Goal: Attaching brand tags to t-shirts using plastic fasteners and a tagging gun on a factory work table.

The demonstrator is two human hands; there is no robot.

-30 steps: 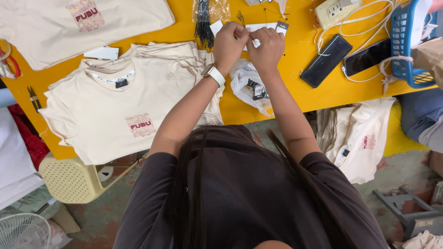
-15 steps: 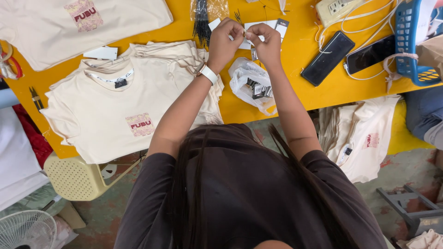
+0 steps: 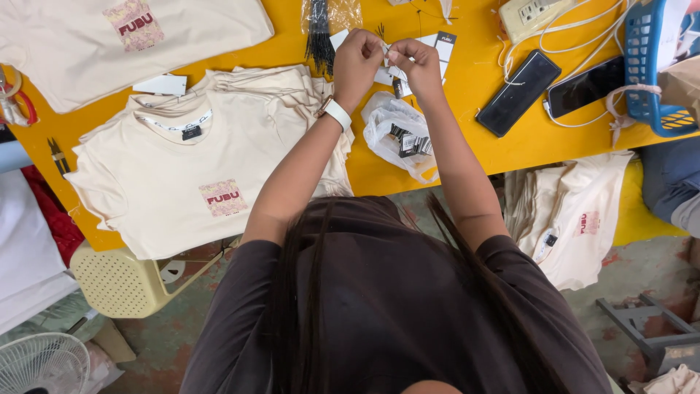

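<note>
Change: since a second ago your two hands have drawn closer together and slid a little toward the desk's far edge; the white tags you hold now sit right between both sets of fingers, where earlier your hands were a touch apart.
Meaning: it looks as if you have gone from picking up to fine work on the tag itself, both hands committed to it.
Tag: the small white hang tag (image 3: 384, 64) is held just above the yellow desk (image 3: 467, 157), near the middle of its far edge, with more loose tags (image 3: 443, 45) lying flat just beyond it.
Left hand: your left hand (image 3: 357, 62), with a white wristband, has its fingers curled and pressed on the tag's left end.
Right hand: your right hand (image 3: 415, 64) pinches the tag's right end between thumb and forefinger; whether a string is in that pinch is too small to tell.
Close by: a bundle of black strings in a clear bag (image 3: 321, 33) lies just left of your left hand; a clear plastic bag of small tags (image 3: 399, 135) lies under your forearms, toward the near edge.
Further out: a stack of cream T-shirts (image 3: 197, 160) covers the desk's left part; two dark phones (image 3: 519, 93) and a white power strip (image 3: 531, 14) lie toward the far right corner, beside a blue basket (image 3: 652, 66).
</note>
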